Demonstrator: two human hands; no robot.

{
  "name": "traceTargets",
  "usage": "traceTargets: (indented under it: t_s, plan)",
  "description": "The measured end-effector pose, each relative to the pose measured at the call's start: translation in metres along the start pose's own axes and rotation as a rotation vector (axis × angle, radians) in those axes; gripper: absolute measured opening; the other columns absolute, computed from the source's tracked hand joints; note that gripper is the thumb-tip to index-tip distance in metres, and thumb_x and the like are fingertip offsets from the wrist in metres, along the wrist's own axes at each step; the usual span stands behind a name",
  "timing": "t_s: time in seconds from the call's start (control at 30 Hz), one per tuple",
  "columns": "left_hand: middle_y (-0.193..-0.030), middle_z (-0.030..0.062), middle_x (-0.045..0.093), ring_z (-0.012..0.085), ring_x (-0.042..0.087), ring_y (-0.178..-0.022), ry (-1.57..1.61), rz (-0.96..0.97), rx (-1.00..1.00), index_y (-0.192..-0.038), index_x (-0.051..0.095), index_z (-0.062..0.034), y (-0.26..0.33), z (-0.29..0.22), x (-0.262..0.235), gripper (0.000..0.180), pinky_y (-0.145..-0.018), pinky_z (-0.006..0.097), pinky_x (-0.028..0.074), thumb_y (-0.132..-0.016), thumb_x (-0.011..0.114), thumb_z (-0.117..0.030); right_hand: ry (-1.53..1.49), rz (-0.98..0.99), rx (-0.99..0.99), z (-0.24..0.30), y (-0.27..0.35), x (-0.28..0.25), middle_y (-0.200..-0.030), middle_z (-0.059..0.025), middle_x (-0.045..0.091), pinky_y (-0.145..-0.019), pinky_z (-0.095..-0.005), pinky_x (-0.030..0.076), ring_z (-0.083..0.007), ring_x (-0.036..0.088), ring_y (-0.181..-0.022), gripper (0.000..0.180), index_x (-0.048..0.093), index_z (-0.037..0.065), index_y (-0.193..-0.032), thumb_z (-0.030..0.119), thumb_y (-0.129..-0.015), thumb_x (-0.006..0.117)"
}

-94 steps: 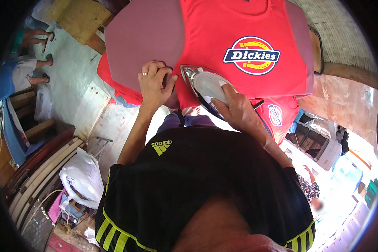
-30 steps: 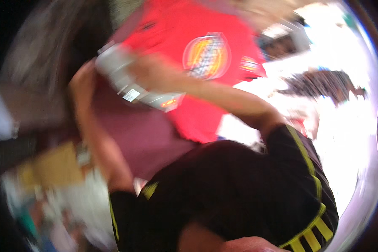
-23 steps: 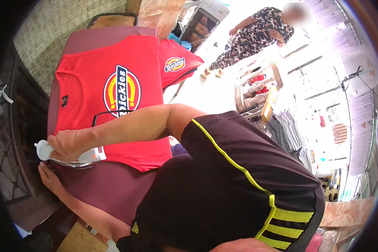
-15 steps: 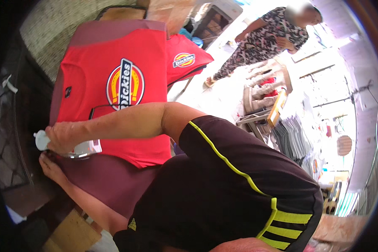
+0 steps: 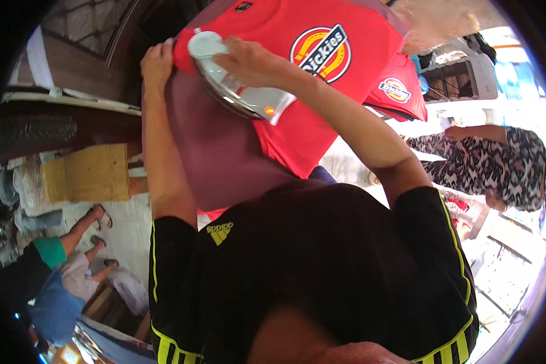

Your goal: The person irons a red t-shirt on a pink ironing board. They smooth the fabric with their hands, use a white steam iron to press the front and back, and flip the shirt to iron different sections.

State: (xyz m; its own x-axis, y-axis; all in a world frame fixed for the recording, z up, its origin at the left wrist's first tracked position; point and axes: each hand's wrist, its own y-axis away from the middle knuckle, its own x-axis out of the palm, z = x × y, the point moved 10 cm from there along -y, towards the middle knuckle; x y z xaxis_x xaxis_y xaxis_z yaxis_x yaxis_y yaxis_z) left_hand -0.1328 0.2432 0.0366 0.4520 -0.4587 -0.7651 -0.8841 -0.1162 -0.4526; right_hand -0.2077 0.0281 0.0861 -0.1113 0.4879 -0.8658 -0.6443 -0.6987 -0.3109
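A red T-shirt (image 5: pixel 267 33) with a round yellow, white and black chest print lies spread on a padded, dark mauve pressing surface (image 5: pixel 218 145). My right hand (image 5: pixel 252 62) is wrapped round the handle of a clothes iron (image 5: pixel 209 45), which has a pale grey body and a shiny metal edge. The iron lies across the shirt's near side, by the sleeve and side edge. At the left border of the pressing surface, my left hand (image 5: pixel 158 59) has its fingers bent at the sleeve's end and seems to pinch the cloth; its fingertips are partly hidden.
Another red printed shirt (image 5: pixel 397 88) lies beyond the first, to the right. A person in a patterned outfit (image 5: pixel 485 158) stands at the right. Other people (image 5: pixel 57 303) are at the lower left, near a wooden board (image 5: pixel 94 173). A dark cabinet (image 5: pixel 60 124) borders the left side.
My view has turned, so the shirt and both hands appear higher and farther right. My right hand still holds the iron near the sleeve. People at the lower left have come into view.
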Motion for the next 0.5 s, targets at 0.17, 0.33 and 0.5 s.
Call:
traceTargets:
  t_s: [0.17, 0.33, 0.5]
  plan:
    - [-0.086, 0.0156, 0.070, 0.0362, 0.066, -0.081, -0.284, -0.016, 0.044, -0.088, 0.068, -0.0081, 0.003, -0.035, 0.019, 0.054, -0.072, 0.045, 0.050, -0.087, 0.057, -0.061, -0.435, 0.080, 0.398, 0.009, 0.092, -0.032, -0.082, -0.0277, 0.057, -0.065, -0.0486, 0.049, -0.0431, 0.064, -0.079, 0.025, 0.050, -0.003, -0.103, 0.021, -0.096, 0.055]
    - [-0.081, 0.0204, 0.065, 0.0406, 0.063, -0.081, -0.118, 0.032, 0.117, -0.082, 0.061, -0.0057, -0.009, -0.047, 0.003, 0.038, -0.067, 0.049, 0.049, -0.091, 0.062, -0.043, -0.400, 0.153, 0.560, 0.028, 0.160, -0.065, -0.079, -0.0298, 0.062, -0.067, -0.0497, 0.047, -0.0446, 0.064, -0.078, 0.030, 0.049, -0.002, -0.109, 0.025, -0.096, 0.055]
    - [-0.070, 0.0193, 0.062, 0.0398, 0.062, -0.069, -0.015, -0.081, 0.151, -0.073, 0.059, -0.0059, -0.011, -0.042, -0.007, 0.041, -0.059, 0.048, 0.046, -0.087, 0.066, -0.044, -0.406, 0.317, 0.692, 0.028, 0.221, -0.066, -0.083, -0.0304, 0.063, -0.070, -0.0478, 0.049, -0.0447, 0.065, -0.083, 0.034, 0.050, -0.001, -0.114, 0.024, -0.093, 0.058]
